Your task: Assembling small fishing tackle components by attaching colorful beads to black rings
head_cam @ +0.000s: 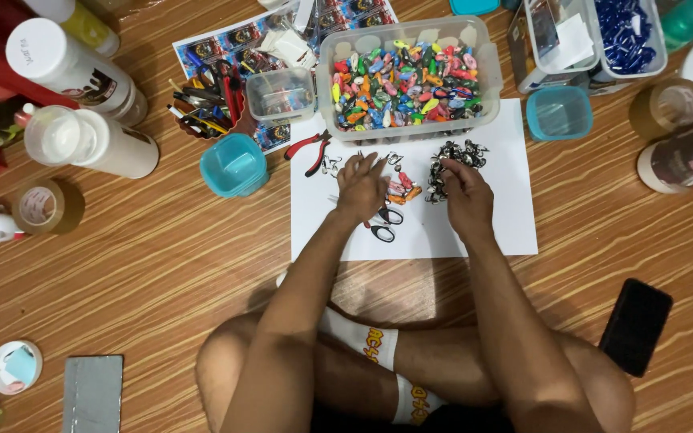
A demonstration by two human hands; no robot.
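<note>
1. Because I sit cross-legged on the wooden floor, the white paper sheet lies straight ahead at twelve o'clock, keeping small parts together.
2. My left hand rests fingers spread over the loose coloured pieces; its grip is apart, pinning nothing that I can make out.
3. My right hand touches the pile of metal clips at its eleven o'clock; whether that grip is closed, I cannot tell.
4. At twelve o'clock, the clear tub of coloured pieces stays within reach.
</note>
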